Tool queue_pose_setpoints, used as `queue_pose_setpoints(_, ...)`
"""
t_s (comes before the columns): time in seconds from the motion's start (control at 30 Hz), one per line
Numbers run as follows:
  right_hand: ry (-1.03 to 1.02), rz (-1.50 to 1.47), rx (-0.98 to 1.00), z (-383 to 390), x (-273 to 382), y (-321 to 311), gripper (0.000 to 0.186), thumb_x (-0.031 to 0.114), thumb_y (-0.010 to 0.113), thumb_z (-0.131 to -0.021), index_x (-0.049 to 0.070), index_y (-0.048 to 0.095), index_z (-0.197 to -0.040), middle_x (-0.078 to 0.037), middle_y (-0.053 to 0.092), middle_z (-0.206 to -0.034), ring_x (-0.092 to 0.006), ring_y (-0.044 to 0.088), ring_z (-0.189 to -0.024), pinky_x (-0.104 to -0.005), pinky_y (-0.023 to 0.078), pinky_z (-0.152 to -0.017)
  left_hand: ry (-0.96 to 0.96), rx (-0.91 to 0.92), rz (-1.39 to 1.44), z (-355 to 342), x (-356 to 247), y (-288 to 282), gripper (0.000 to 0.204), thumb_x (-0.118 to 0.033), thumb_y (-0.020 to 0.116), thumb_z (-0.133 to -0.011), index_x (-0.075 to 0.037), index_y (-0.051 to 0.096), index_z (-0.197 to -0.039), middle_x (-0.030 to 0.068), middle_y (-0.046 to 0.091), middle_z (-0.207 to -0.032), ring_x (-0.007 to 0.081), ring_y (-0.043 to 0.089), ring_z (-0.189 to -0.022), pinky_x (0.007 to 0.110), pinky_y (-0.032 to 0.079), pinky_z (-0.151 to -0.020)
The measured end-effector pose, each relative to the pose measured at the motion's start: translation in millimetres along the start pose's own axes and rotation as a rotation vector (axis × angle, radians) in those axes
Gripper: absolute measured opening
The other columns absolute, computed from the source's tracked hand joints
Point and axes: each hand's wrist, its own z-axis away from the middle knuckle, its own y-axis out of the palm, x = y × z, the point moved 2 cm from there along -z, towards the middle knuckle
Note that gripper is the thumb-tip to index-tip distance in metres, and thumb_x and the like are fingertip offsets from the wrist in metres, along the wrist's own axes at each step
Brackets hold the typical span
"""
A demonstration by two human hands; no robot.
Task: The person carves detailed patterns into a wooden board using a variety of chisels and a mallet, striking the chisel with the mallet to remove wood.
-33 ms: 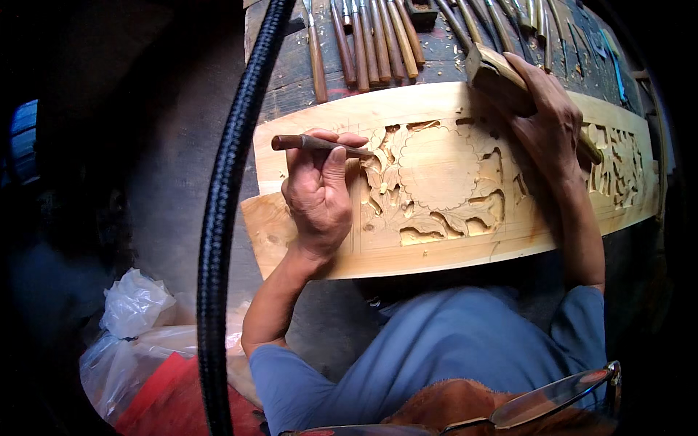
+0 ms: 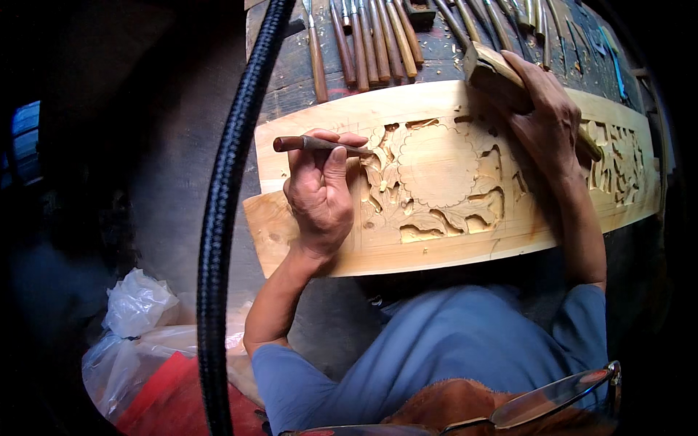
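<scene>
My left hand [image 2: 320, 203] is closed around a carving chisel [image 2: 291, 144] with a dark brown handle. The tool lies nearly level, its tip at the cut-out leaf pattern on the left part of a pale wooden panel [image 2: 438, 171]. The panel carries a scalloped outline with pierced openings around it, and more carved openings at its right end. Over the panel's far right half, my right hand [image 2: 547, 120] grips a wooden mallet [image 2: 494, 76]. Its blocky head is up near the far edge, apart from the chisel, and its handle end shows beyond my wrist.
Several chisels [image 2: 380, 43] with wooden handles lie in a row on the dark workbench [image 2: 287, 94] behind the panel, with more tools at the far right. A black braided cord [image 2: 218, 218] crosses the view. Plastic bags [image 2: 139, 301] and red material [image 2: 171, 392] sit lower left.
Hardly anything differs. The panel and my left hand with the chisel appear shifted very slightly; both grips are the same.
</scene>
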Motion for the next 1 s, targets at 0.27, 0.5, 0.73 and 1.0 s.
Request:
queue_pose_setpoints(0.27,-0.014,-0.001,-0.053,4,-6,2,0.070,0.015,0.090,-0.077,0.016,0.066,-0.144,-0.010,0.075,-0.133,-0.0329,0.073,-0.114,-0.0407,0.059,-0.096,-0.160,-0.099,0.095,6,-9,15,0.014,-0.005,0.062,-0.112,0.003,0.061,-0.123,0.0121,0.080,-0.113,0.0137,0.076,-0.103,0.027,0.060,-0.089)
queue_pose_setpoints(0.5,0.025,-0.037,0.005,3,0,-2,0.067,0.012,0.087,-0.081,0.013,0.067,-0.146,-0.011,0.074,-0.139,-0.0303,0.071,-0.126,-0.0396,0.058,-0.105,-0.115,-0.077,0.115,25,-5,19,0.015,-0.003,0.056,-0.113,0.000,0.049,-0.127,0.0149,0.079,-0.117,0.0159,0.076,-0.104,0.029,0.059,-0.096)
queue_pose_setpoints(0.73,0.028,-0.030,0.039,6,-5,2,0.066,0.017,0.089,-0.085,0.017,0.066,-0.147,-0.008,0.075,-0.138,-0.0291,0.072,-0.124,-0.0392,0.058,-0.104,-0.044,0.002,-0.016,25,-2,17,0.018,-0.001,0.057,-0.112,0.002,0.050,-0.128,0.0153,0.079,-0.115,0.0175,0.077,-0.107,0.035,0.057,-0.109)
queue_pose_setpoints(1.0,0.002,0.004,0.031,4,-6,4,0.067,0.019,0.090,-0.085,0.018,0.066,-0.147,-0.008,0.075,-0.136,-0.0286,0.073,-0.122,-0.0389,0.059,-0.103,-0.130,-0.023,0.064,25,-2,17,0.017,-0.002,0.060,-0.112,0.003,0.054,-0.126,0.0152,0.079,-0.113,0.0179,0.078,-0.106,0.033,0.061,-0.103)
